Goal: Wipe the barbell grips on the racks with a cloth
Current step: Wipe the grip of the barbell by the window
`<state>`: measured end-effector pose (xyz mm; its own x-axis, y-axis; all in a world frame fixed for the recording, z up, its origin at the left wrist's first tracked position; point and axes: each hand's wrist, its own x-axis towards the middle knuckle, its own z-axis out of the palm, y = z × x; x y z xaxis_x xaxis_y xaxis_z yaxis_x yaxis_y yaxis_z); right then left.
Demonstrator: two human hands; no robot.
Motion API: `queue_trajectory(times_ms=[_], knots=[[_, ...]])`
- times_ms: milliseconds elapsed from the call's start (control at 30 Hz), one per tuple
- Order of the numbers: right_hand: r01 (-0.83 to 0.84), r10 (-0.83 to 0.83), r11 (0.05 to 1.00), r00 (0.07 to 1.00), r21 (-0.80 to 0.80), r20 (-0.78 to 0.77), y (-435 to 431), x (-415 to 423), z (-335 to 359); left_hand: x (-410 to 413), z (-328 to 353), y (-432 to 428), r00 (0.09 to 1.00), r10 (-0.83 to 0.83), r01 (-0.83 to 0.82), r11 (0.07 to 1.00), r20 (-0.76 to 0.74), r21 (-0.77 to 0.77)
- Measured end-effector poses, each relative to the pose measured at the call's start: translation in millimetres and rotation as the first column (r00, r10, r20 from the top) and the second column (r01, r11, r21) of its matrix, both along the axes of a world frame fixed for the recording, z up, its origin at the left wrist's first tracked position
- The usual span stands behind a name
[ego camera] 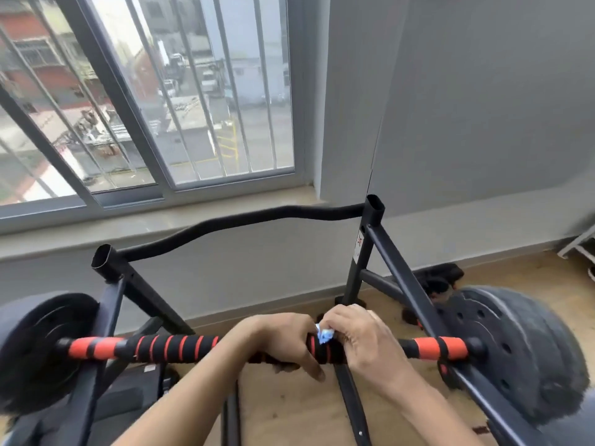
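A barbell lies across a black rack (396,272), its grip (177,347) wrapped in black foam with red spiral stripes and orange ends. My left hand (283,339) wraps over the middle of the grip. Just to its right, my right hand (363,339) holds a small light-blue cloth (324,335) bunched against the grip, fingers curled round cloth and bar. Only a bit of the cloth shows between the two hands.
Black weight plates sit on both bar ends, left (38,349) and right (515,352). A curved black bar (244,220) spans the rack's two uprights. Behind it are a barred window (145,101) and a grey wall. The floor (289,410) is wooden.
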<state>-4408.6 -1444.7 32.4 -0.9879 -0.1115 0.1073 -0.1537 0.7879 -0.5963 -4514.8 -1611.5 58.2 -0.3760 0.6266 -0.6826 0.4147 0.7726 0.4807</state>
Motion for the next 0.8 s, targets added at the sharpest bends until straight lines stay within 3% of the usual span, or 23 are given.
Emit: queue_trajectory(times_ms=[67,133,167,267,333,400,533,633,700,767,800], knots=[[-0.035,0.035,0.999,0.999,-0.028,0.009,3,-4,-1,9,-10,-4,0.943,-0.014,0.022,1.000,-0.332,0.020],[-0.067,0.068,0.996,0.998,-0.058,0.009,6,-5,-2,31,-33,-10,0.658,-0.015,0.079,0.996,-0.753,0.049],[-0.086,0.087,0.994,0.996,-0.066,0.009,7,-6,-2,47,-45,-13,0.534,0.039,0.068,0.994,-0.844,0.089],[-0.114,0.115,0.991,0.993,-0.077,0.014,9,-6,-3,73,-71,-5,0.345,0.262,-0.022,0.962,-0.901,0.272],[-0.113,0.114,0.990,0.993,-0.084,0.009,11,-6,-2,70,-75,0,0.298,0.298,-0.039,0.953,-0.907,0.301],[-0.109,0.111,0.989,0.994,-0.104,0.013,11,-4,1,64,-73,0,0.337,0.255,-0.038,0.966,-0.906,0.257],[-0.080,0.080,0.993,0.997,-0.083,-0.010,6,1,4,54,-42,0,0.558,0.100,-0.087,0.994,-0.823,0.062],[-0.030,0.030,0.997,1.000,-0.065,-0.010,2,4,5,36,-19,9,0.823,0.062,-0.143,0.985,-0.565,-0.099],[0.005,-0.005,0.999,1.000,-0.043,0.009,0,2,7,20,-9,12,0.955,0.109,-0.147,0.982,-0.276,-0.120],[0.033,-0.033,0.999,0.999,-0.011,0.026,-1,-2,7,12,1,8,0.987,0.121,-0.128,0.990,-0.109,-0.059],[0.044,-0.043,0.999,0.998,-0.010,0.037,-1,-5,7,12,3,5,0.982,0.094,-0.095,0.995,-0.165,-0.002]])
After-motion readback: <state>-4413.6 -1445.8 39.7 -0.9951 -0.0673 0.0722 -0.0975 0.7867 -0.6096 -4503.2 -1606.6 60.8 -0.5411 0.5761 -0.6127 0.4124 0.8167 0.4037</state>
